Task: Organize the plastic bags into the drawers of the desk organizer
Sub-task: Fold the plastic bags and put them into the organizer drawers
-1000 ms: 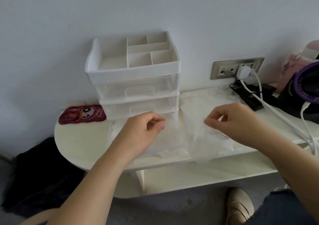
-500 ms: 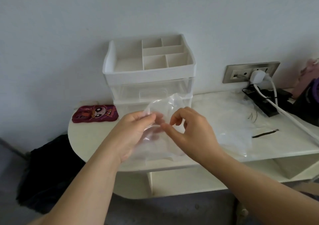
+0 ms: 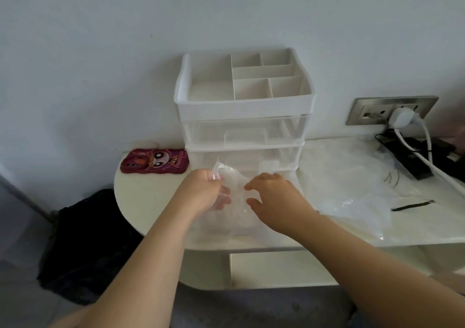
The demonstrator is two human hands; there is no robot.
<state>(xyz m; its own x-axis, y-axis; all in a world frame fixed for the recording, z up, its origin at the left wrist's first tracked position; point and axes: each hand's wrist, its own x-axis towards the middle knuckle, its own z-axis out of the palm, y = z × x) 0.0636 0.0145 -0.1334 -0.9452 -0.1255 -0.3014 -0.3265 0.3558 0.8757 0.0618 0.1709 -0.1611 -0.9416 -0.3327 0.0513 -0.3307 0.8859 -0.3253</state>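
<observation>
Clear plastic bag [image 3: 235,185] is held up just above the table [image 3: 141,202] front edge, right in front of the desk organizer [image 3: 244,106]. Its long axis runs roughly 12 to 6, with the lower end draping onto the tabletop.

Left hand [image 3: 203,193] pinches the bag's top corner at 9 o'clock, thumb and fingers closed on the film. Right hand [image 3: 274,198] is at the bag's 3 o'clock edge with fingers curled and thumb apart from the index. Can't tell if it actually grips the film.

Lower drawer [image 3: 251,161] sits at 12 o'clock from the bag, just behind it, and looks closed. Upper drawer [image 3: 245,134] above it looks closed too. Judgement: a drawer needs pulling out first, and the right hand is the freer one for that.

Loose pile of bags [image 3: 352,189] lies at 3 o'clock. Phone case [image 3: 154,161] is at 10 o'clock.
</observation>
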